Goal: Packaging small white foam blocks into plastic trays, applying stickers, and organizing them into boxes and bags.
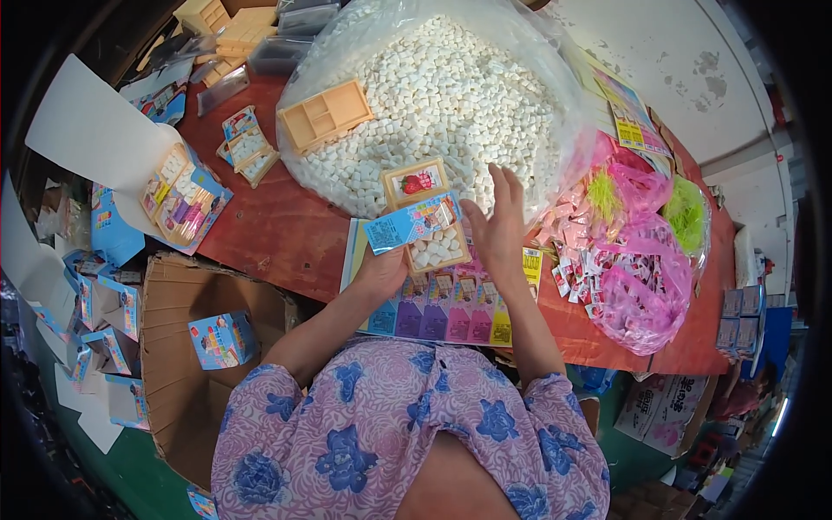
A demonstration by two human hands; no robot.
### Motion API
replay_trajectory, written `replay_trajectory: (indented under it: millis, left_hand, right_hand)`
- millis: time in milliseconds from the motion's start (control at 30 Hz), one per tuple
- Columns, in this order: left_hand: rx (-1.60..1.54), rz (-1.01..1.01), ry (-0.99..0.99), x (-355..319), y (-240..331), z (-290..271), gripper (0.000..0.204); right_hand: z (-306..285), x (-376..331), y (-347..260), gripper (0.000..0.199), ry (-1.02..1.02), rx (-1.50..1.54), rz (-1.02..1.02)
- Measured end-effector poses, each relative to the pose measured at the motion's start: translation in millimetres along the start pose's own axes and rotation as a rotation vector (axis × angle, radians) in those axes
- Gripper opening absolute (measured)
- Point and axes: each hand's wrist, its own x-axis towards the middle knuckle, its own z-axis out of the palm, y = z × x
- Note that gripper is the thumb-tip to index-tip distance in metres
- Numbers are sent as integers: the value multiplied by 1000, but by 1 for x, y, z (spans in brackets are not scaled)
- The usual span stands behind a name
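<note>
My left hand point(382, 270) holds a small beige compartment tray point(414, 173) over the table's near middle. A blue printed card band point(416, 222) crosses the tray's middle. In the tray's near compartment lie white marshmallow-like pieces point(436, 250); a packet with a strawberry picture point(419, 180) sits in the far one. Just right of the tray, my right hand point(498, 227) is raised with fingers apart, gripping nothing. Beyond both hands, a large clear plastic bag point(303, 74) lies open, full of the same white pieces point(442, 95). An unfilled beige tray point(326, 115) rests on its left side.
Filled trays point(250, 147) lie on the red table point(247, 212) at left, beside an open display box point(186, 195). Printed card sheets point(433, 321) lie at the near edge. Pink bags of small sachets point(646, 286) stand right. A cardboard carton point(173, 347) is below left.
</note>
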Motion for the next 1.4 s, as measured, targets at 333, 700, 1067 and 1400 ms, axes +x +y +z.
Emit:
replay_trajectory:
  millis: [333, 700, 1067, 1400]
  left_hand:
    - [498, 153, -5, -5, 5, 0, 25]
    - [755, 10, -76, -9, 22, 16, 30]
    - [1386, 896, 279, -9, 25, 17, 34]
    - [1693, 1015, 137, -17, 23, 28, 24]
  right_hand:
    - [-4, -22, -6, 20, -498, 717, 631]
    - [-4, -28, 11, 23, -734, 1359, 972]
    - [-8, -28, 8, 21, -423, 1442, 1059]
    - [-23, -42, -25, 19, -235, 1233, 791]
